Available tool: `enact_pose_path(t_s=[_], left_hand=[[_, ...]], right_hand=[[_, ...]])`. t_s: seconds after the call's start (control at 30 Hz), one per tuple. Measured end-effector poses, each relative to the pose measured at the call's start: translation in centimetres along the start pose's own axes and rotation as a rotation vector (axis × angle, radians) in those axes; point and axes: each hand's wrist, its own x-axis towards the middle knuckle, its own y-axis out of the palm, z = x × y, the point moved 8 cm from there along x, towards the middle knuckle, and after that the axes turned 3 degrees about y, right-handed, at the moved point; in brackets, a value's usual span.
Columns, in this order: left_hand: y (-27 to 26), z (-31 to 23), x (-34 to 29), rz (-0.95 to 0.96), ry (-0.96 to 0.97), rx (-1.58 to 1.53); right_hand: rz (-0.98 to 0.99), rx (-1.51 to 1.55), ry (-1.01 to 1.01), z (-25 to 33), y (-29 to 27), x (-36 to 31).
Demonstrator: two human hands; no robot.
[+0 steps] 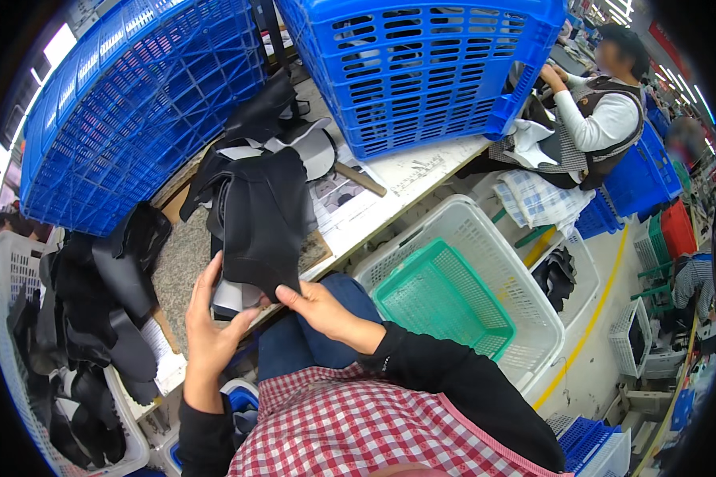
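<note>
Black shoe upper pieces (264, 213) lie in a loose pile at the table's near edge, some with grey-white undersides. My right hand (324, 312) pinches the near corner of the top pieces, thumb above and fingers hidden beneath. Beside the pile's near left edge, my left hand (207, 322) is open, fingers stretched along it and thumb spread apart. Whether its fingertips press on the pieces I cannot tell. Under the black layer, a grey-white piece (229, 296) shows between my hands. More black uppers (274, 99) lie farther back on the table.
Large blue crates (429, 79) stand on the white table (422, 179). A wooden-handled tool (360, 179) lies by printed sheets. To the left is a bin of black pieces (79, 421); to the right, a green basket (445, 298) inside a white one. A co-worker (601, 119) sits beyond.
</note>
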Motion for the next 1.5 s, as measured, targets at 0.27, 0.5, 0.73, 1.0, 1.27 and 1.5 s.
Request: enact_pose_path(t_s=[0.27,0.5,0.73,1.0,1.27,1.5], left_hand=[[0.2,-0.6,0.7,-0.133,0.137,0.332],[0.4,0.6,0.2,-0.279,0.112,0.298],[-0.6,3.7,-0.6,-0.31,-0.046,0.251],[-17.0,3.0,-1.8,-0.709,0.033,0.222],[-16.1,0.9,-3.1,-0.668,0.04,1.024],[-12.6,4.9,-5.0,-0.392,0.116,-0.132]], right_hand=[[-0.028,-0.94,-0.372,18.0,-2.0,-3.6],[0.065,-1.572,-0.727,20.6,4.7,0.6],[0.282,-1.7,-0.971,15.4,7.1,-0.7],[0.369,-1.227,-0.78,21.8,11.6,2.7],[0.307,-1.153,-0.151,18.0,15.4,11.9],[0.398,-1.386,-0.355,17.9,15.0,10.1]])
